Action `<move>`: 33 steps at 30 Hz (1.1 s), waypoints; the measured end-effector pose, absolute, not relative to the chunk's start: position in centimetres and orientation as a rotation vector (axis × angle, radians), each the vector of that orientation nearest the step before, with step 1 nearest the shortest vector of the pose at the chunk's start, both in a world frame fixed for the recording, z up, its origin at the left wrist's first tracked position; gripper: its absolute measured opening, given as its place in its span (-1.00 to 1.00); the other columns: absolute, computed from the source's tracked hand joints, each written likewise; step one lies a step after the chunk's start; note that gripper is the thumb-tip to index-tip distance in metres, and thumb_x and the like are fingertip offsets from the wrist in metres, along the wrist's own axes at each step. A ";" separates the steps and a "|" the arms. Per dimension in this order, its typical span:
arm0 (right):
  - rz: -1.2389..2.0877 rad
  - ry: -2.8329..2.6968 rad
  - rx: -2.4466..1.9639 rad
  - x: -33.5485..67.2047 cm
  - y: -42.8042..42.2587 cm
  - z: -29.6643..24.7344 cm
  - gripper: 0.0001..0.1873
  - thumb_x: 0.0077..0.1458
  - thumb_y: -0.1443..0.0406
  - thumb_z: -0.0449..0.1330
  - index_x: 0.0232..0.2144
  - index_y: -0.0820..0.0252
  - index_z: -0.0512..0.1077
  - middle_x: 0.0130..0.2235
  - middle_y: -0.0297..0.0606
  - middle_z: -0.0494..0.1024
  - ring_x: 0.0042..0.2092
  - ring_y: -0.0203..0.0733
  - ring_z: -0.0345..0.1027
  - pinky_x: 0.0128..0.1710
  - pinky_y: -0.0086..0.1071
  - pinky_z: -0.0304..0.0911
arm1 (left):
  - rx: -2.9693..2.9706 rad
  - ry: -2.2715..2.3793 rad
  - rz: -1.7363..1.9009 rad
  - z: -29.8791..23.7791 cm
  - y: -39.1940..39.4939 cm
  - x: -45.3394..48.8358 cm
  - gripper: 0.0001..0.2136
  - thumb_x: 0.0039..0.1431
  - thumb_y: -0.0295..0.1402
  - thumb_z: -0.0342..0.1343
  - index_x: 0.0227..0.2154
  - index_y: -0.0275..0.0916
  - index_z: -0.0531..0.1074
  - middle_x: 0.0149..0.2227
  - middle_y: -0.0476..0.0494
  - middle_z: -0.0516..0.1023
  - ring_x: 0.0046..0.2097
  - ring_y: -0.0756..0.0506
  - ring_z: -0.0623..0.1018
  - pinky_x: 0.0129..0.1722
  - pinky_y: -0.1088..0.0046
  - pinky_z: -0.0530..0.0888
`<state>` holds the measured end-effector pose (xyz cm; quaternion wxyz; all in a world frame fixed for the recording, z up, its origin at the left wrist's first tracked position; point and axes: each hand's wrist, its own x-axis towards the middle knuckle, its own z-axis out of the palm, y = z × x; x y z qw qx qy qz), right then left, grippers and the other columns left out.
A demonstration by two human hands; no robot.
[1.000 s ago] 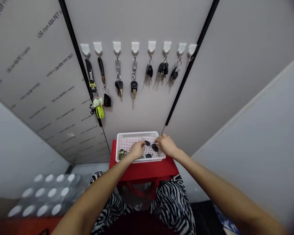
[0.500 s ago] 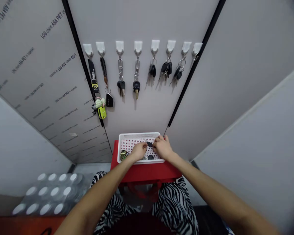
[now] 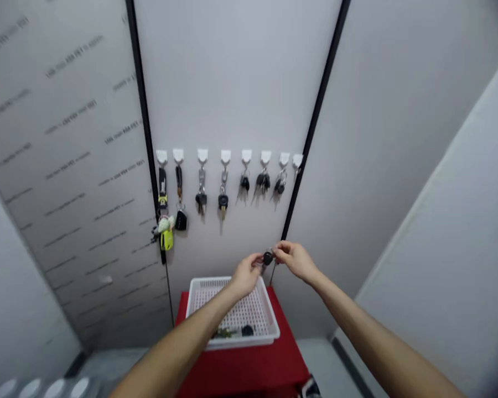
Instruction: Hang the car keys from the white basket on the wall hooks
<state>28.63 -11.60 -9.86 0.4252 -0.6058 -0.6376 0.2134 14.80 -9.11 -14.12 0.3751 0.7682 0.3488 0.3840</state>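
A black-headed key [image 3: 268, 258] is held up between my two hands, above the back right corner of a white perforated basket [image 3: 273, 331]. My right hand [image 3: 296, 260] pinches the key's ring at its right side. From the left, my left hand [image 3: 245, 275] closes its fingertips on the key's other end; the blade is mostly hidden. In the basket's front part lie another black-headed key [image 3: 247, 330] and some greenish metal keys [image 3: 224, 333], partly covered by my left forearm.
White adhesive hooks [image 3: 225, 157] run in a row across the grey wall, and key sets such as a black car key [image 3: 181, 220] hang from them. The basket stands on a red stool [image 3: 249, 365]. White-capped bottles [image 3: 56, 388] are at the lower left.
Both hands have risen out of the basket with the black-headed key, up towards the wall. The camera view has tilted upward, so the hooks and basket appear lower.
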 end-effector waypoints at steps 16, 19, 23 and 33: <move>0.134 -1.059 -1.477 33.4 -7.2 6.9 -0.93 -0.27 0.39 0.02 -0.70 0.28 0.22 -0.65 -0.34 0.31 -0.65 -0.45 0.17 -0.69 -0.58 0.09 | 2.564 0.880 1.293 1.8 -8.3 22.4 -0.57 -0.12 -0.53 -0.20 -0.09 -0.27 0.04 -0.14 -0.20 0.25 -0.14 -0.10 0.27 -0.17 0.36 0.23; 0.104 -1.056 -1.532 33.7 -6.2 6.7 -0.94 -0.30 0.40 0.03 -0.71 0.28 0.23 -0.67 -0.33 0.32 -0.66 -0.44 0.17 -0.67 -0.55 0.10 | 2.604 0.913 1.274 1.1 -8.3 22.1 -0.58 -0.12 -0.53 -0.22 -0.09 -0.29 0.05 -0.18 -0.22 0.28 -0.18 -0.12 0.30 -0.22 0.34 0.26; 0.112 -1.044 -1.567 33.7 -5.3 6.2 -0.96 -0.33 0.41 0.05 -0.71 0.31 0.26 -0.72 -0.33 0.30 -0.66 -0.40 0.19 -0.66 -0.53 0.10 | 2.588 0.919 1.242 -0.4 -8.2 20.8 -0.57 -0.14 -0.56 -0.22 -0.10 -0.30 0.07 -0.18 -0.20 0.28 -0.19 -0.07 0.29 -0.19 0.40 0.25; 0.362 -1.043 -1.413 30.8 -8.7 -3.2 -0.81 -0.22 0.27 -0.04 -0.53 0.30 0.25 -0.65 -0.39 0.27 -0.68 -0.49 0.09 -0.71 -0.59 0.03 | 2.015 1.055 1.180 -11.2 -7.6 13.1 -0.66 -0.19 -0.56 -0.13 -0.24 -0.29 0.21 -0.28 -0.11 0.32 -0.30 0.05 0.32 -0.25 0.54 0.25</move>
